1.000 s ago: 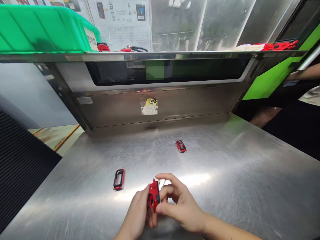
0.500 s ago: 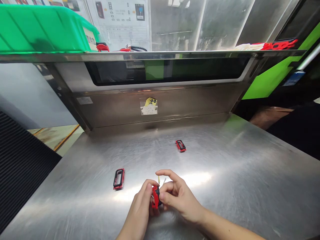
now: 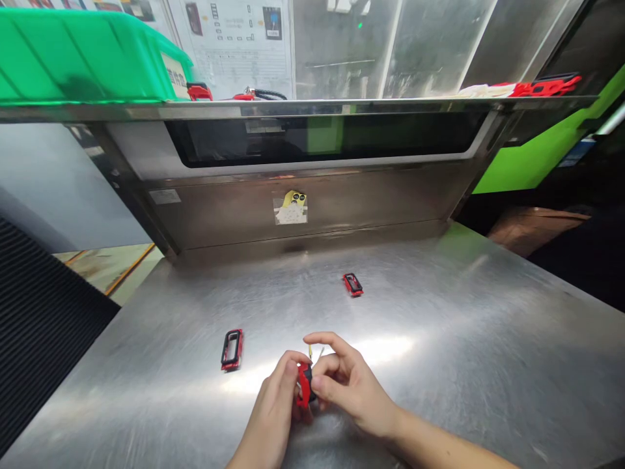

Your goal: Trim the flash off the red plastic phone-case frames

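Observation:
Both my hands meet low at the middle of a steel table (image 3: 439,339). My left hand (image 3: 275,410) and my right hand (image 3: 347,384) pinch the same small red and black plastic part (image 3: 305,384), held on edge just above the surface. A thin yellowish sliver pokes up beside my right fingers. Another red and black frame (image 3: 232,349) lies flat to the left of my hands. Farther back lies a third, smaller red part (image 3: 353,284).
A shelf runs across above the table with a green bin (image 3: 83,58) at its left and red parts (image 3: 547,86) at its right. A yellow sample in a bag (image 3: 291,208) is stuck on the back panel. A ribbed black belt (image 3: 39,319) lies at left.
The red part was lowered from upright between my fingers to closer to the table. A person's arm at the far right has left the view.

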Tool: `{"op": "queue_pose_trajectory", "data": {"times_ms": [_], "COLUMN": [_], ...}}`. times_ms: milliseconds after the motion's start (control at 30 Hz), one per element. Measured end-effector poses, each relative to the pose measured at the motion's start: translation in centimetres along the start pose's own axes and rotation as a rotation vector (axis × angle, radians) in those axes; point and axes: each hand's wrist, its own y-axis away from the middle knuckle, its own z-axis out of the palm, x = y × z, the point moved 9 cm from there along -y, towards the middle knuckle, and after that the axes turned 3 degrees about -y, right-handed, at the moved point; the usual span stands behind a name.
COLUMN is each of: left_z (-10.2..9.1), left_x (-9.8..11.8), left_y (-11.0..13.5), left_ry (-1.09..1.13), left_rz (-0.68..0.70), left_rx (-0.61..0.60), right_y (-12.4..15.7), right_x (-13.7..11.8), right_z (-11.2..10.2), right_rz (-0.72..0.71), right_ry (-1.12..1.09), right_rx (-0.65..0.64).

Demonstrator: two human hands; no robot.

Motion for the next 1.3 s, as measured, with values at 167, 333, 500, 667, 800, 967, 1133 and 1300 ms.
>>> {"op": "queue_pose_trajectory", "data": {"times_ms": [167,333,500,667,800,967,1133,1300], "left_z": [-0.1,0.1,-0.3,-0.6,-1.3,-2.5,-3.0,-2.5], "left_x": [-0.1,-0.1,-0.3,0.6,1.9,2.5,2.2,2.2], "left_y": [-0.1,-0.1,-0.1,0.2,0.8,1.7,2.1,1.8], "left_ry": [-0.004,0.05,0.023,-0.016,-0.051,-0.107,-0.09,-0.026], "left_rz": [0.01,0.031,0.059,0.134,0.254,0.412,0.516,0.443], "left_rx": [0.002,-0.021,-0.014,0.014,0.107,0.246,0.309,0.263], "right_y": [-0.1,0.1,0.3,0.5,0.9,1.1,1.1,1.2], "right_x": [0.1,-0.2,-0.6,-1.2,-1.5,-1.8,-1.6,-1.3], "right_z": [-0.2,0.1,0.5,0.6,0.7,1.0,1.1,1.2], "right_rz": [-0.001,-0.022,-0.067,-0.122,-0.134,-0.16,-0.171,-0.15], "right_ry": [-0.009,-0.011,-0.014,0.045,0.138,0.114,0.066,0.04], "right_rx": [0.011,-0.011,-0.047,-0.056,-0.056,-0.083,-0.115,-0.126]}}
